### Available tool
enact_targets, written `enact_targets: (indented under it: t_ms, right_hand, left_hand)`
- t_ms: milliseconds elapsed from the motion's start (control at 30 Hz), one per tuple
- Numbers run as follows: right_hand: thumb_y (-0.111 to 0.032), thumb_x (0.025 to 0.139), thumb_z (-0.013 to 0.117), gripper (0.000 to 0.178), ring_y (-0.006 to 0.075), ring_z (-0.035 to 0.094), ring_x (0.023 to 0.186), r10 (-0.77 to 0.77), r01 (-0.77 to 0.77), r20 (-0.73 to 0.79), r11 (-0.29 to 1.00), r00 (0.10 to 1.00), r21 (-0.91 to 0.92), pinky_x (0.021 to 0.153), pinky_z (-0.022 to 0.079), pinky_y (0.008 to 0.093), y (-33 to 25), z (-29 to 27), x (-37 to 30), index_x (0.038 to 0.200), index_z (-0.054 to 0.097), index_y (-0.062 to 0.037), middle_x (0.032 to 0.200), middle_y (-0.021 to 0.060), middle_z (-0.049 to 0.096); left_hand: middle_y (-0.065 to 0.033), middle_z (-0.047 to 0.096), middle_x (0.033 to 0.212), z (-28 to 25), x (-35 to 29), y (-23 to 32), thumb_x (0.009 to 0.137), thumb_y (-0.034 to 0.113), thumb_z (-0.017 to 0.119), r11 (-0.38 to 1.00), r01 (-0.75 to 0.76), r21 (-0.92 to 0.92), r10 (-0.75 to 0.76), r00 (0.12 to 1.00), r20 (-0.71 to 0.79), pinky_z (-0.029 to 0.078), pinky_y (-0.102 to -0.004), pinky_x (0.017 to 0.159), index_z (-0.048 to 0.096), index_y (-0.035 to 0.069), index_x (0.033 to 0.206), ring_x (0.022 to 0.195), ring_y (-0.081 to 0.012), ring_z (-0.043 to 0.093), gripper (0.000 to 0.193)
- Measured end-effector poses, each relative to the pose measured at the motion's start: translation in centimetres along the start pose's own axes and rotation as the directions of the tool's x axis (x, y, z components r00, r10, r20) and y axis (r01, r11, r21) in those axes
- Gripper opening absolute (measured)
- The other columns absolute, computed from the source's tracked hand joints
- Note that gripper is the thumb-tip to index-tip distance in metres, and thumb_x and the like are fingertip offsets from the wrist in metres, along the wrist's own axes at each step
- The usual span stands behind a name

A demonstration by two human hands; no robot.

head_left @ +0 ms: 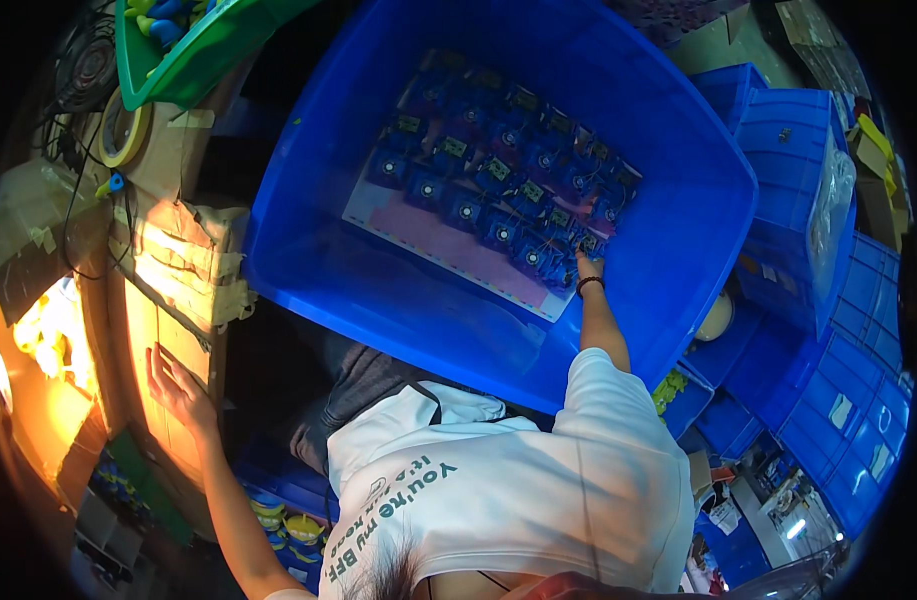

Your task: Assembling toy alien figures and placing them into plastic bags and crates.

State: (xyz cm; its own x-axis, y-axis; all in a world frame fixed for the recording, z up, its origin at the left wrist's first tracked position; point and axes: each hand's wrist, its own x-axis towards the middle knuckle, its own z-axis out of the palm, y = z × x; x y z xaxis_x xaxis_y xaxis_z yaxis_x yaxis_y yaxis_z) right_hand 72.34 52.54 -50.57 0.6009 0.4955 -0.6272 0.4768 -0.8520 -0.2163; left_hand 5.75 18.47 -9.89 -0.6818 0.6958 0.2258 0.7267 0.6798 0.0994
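Inside a large blue bin [668,190], my right hand [589,268] reaches down to the near right end of rows of small blue plastic units [465,212]. The units carry round white-centred parts, small green circuit boards and thin wires. My right fingers are closed at one blue unit with a circuit board [586,243]; its outline is partly lost among its neighbours. Under the units lies a pinkish sheet [408,222] with a pale edge. My left hand [183,395] is open, fingers apart, beside a tall cardboard box [163,330] outside the bin, holding nothing.
A green bin [178,85] with blue and yellow-green parts stands at the far left, near a tape roll [125,130]. Blue crates [793,180] are stacked along the right. Bright light falls on cardboard at the left. Yellow-and-blue pieces [303,530] lie at the lower left.
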Motion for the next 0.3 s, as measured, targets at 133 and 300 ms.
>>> enact_targets:
  t_ms: [133,300]
  right_hand:
    - [-0.026,0.085,0.076,0.048,0.0339,0.060,0.093,-0.068,0.006,0.148,0.923,0.987,0.384,0.081,0.051,0.0425,1.1,-1.3,6.5,0.122,0.064,0.0007,0.111,0.0189,0.066]
    - [-0.045,0.081,0.076,0.045,0.0309,0.071,0.104,-0.495,0.515,0.328,0.306,0.804,-0.800,0.086,0.057,0.0407,-0.5,-0.3,2.4,0.113,0.073,-0.0133,0.113,0.0160,0.073]
  left_hand:
    - [-0.0208,0.050,0.141,3.0,-1.3,-0.9,0.103,0.023,0.046,0.994,0.010,-0.111,-0.018,0.997,-0.074,0.041,-0.0454,0.105,0.051,0.001,0.141,0.127,-0.0356,0.048,0.044]
    - [-0.0220,0.060,0.124,2.9,-1.4,-1.5,0.094,0.011,0.051,0.999,0.029,-0.028,-0.032,0.992,-0.123,0.045,-0.0455,0.101,0.060,-0.002,0.123,0.111,-0.0381,0.060,0.033]
